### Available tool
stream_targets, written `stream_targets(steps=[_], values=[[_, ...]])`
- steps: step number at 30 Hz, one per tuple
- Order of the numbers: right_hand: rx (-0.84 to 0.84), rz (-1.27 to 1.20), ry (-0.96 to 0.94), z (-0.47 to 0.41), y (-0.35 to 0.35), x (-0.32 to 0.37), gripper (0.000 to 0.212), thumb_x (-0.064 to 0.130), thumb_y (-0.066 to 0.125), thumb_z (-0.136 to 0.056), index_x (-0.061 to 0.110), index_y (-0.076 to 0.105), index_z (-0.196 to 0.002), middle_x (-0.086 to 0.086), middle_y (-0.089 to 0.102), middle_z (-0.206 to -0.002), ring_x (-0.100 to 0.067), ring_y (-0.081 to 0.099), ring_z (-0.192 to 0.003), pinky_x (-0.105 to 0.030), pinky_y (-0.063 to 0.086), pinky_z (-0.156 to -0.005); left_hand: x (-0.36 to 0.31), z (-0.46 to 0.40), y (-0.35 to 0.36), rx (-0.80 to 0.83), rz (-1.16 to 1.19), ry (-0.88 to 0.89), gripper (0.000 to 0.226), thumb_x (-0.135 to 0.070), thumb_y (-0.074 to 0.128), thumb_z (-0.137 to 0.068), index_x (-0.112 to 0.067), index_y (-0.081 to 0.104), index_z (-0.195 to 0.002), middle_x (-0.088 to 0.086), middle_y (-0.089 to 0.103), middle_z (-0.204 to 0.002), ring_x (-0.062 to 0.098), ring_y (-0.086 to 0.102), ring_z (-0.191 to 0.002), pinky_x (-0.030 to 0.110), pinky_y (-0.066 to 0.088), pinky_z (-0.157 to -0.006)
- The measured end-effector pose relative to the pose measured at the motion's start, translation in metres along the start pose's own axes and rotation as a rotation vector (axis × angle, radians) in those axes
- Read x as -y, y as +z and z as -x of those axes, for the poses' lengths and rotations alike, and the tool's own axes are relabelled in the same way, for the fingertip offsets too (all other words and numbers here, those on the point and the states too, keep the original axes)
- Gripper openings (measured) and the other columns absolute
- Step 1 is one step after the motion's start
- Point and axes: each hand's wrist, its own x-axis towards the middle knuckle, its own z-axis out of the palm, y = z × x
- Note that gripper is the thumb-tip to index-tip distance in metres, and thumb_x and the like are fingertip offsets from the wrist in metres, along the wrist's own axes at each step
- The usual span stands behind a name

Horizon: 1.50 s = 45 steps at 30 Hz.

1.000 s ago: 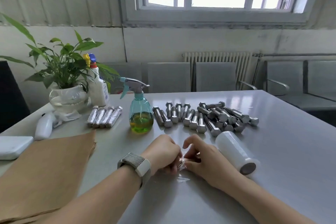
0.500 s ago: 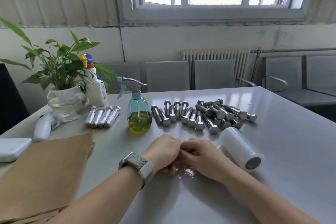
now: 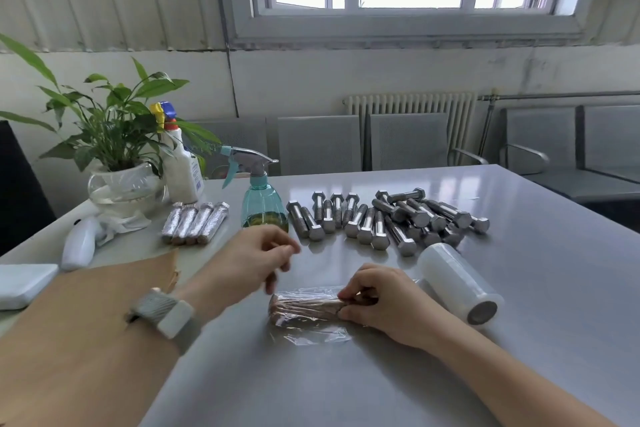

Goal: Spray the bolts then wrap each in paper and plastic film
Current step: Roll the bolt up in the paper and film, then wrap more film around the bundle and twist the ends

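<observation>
Wrapped bolt at lower centre of the frame.
My right hand (image 3: 384, 302) pinches the wrapped bolt (image 3: 304, 307) lying on the surface (image 3: 519, 288); my left hand (image 3: 256, 258) hovers above, fingers loosely curled, holding nothing.

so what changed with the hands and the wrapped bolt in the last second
The left hand let go and lifted away toward the teal spray bottle, so the brown paper-wrapped bolt in clear film now shows. The right hand still pinches its right end. The white film roll, loose steel bolts and four wrapped bolts stayed put.
</observation>
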Motion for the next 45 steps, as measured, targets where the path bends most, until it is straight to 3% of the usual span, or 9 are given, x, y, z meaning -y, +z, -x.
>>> stream_targets(steps=[5, 13, 18, 23, 26, 29, 36, 41, 45], values=[[0.019, 0.026, 0.012, 0.001, -0.002, 0.002, 0.015, 0.029, 0.082, -0.077, 0.032, 0.071, -0.086, 0.011, 0.064, -0.096, -0.003, 0.061, -0.087, -0.015, 0.048, -0.082, 0.039, 0.02, -0.03, 0.178, -0.38, -0.046, 0.035, -0.063, 0.077, -0.065, -0.043, 0.073, -0.093, -0.02, 0.066, -0.085, -0.003, 0.056, -0.062, 0.01, 0.043, -0.06], [0.007, -0.001, 0.021, 0.004, -0.002, 0.008, 0.026, 0.024, 0.083, -0.077, 0.042, 0.065, -0.077, 0.011, 0.063, -0.092, 0.005, 0.058, -0.083, -0.006, 0.04, -0.073, 0.052, 0.026, -0.002, 0.061, -0.61, 0.159, 0.03, -0.053, 0.077, -0.072, -0.036, 0.056, -0.085, -0.017, 0.055, -0.087, -0.003, 0.053, -0.073, 0.016, 0.039, -0.066], [-0.033, -0.006, 0.039, 0.008, -0.006, 0.008, 0.029, 0.025, 0.084, -0.076, 0.044, 0.062, -0.072, 0.011, 0.064, -0.087, 0.002, 0.057, -0.081, -0.01, 0.041, -0.075, 0.029, 0.023, 0.0, 0.025, -0.025, 0.159, 0.031, -0.037, 0.083, -0.072, -0.021, 0.065, -0.092, -0.004, 0.071, -0.083, 0.007, 0.056, -0.065, 0.024, 0.046, -0.062], [-0.07, 0.064, 0.049, 0.014, -0.009, 0.004, 0.031, 0.024, 0.082, -0.074, 0.04, 0.056, -0.067, 0.012, 0.061, -0.081, -0.006, 0.057, -0.083, -0.021, 0.045, -0.079, -0.006, 0.001, 0.045, 0.009, 0.348, 0.26, 0.049, -0.037, 0.081, -0.066, -0.017, 0.062, -0.107, -0.007, 0.051, -0.068, 0.007, 0.046, -0.062, 0.019, 0.044, -0.057], [-0.08, 0.096, 0.037, 0.015, -0.009, 0.005, 0.027, 0.022, 0.079, -0.074, 0.036, 0.057, -0.07, 0.01, 0.061, -0.083, -0.007, 0.056, -0.082, -0.021, 0.045, -0.078, -0.016, -0.01, 0.074, -0.023, 0.412, 0.313, 0.025, -0.035, 0.084, -0.07, -0.021, 0.07, -0.086, -0.014, 0.051, -0.06, 0.005, 0.046, -0.058, 0.015, 0.041, -0.056], [-0.084, 0.109, 0.019, 0.015, -0.01, 0.004, 0.026, 0.017, 0.076, -0.074, 0.03, 0.054, -0.067, 0.007, 0.059, -0.088, -0.006, 0.054, -0.079, -0.017, 0.043, -0.073, -0.017, -0.018, 0.103, -0.136, 0.532, 0.247, 0.027, -0.028, 0.084, -0.068, -0.022, 0.059, -0.06, -0.01, 0.049, -0.055, 0.005, 0.044, -0.052, 0.014, 0.039, -0.05], [-0.096, 0.168, -0.005, 0.017, -0.01, 0.009, 0.006, 0.01, 0.068, -0.078, 0.005, 0.07, -0.075, 0.0, 0.061, -0.096, -0.016, 0.059, -0.084, -0.026, 0.046, -0.079, -0.006, -0.029, 0.129, -0.249, 0.486, 0.248, 0.042, -0.05, 0.076, -0.067, -0.017, 0.049, -0.064, -0.009, 0.047, -0.057, 0.008, 0.043, -0.055, 0.019, 0.039, -0.054], [0.019, 0.315, 0.032, 0.016, -0.03, 0.024, 0.015, 0.021, 0.068, -0.085, 0.013, 0.076, -0.095, 0.003, 0.06, -0.114, -0.014, 0.058, -0.103, -0.022, 0.043, -0.092, 0.0, -0.031, 0.129, -0.196, 0.437, 0.269, 0.031, -0.015, 0.072, -0.084, -0.024, 0.057, -0.058, -0.007, 0.059, -0.061, 0.004, 0.051, -0.055, 0.016, 0.043, -0.054], [-0.318, 0.354, 0.2, 0.015, -0.099, 0.02, 0.022, 0.044, 0.069, -0.085, 0.025, 0.071, -0.097, 0.009, 0.06, -0.096, -0.016, 0.06, -0.096, -0.03, 0.04, -0.075, -0.003, -0.028, 0.126, -0.127, 0.454, 0.213, 0.02, -0.019, 0.068, -0.085, -0.017, 0.061, -0.066, -0.003, 0.054, -0.062, 0.013, 0.046, -0.051, 0.021, 0.041, -0.043]])
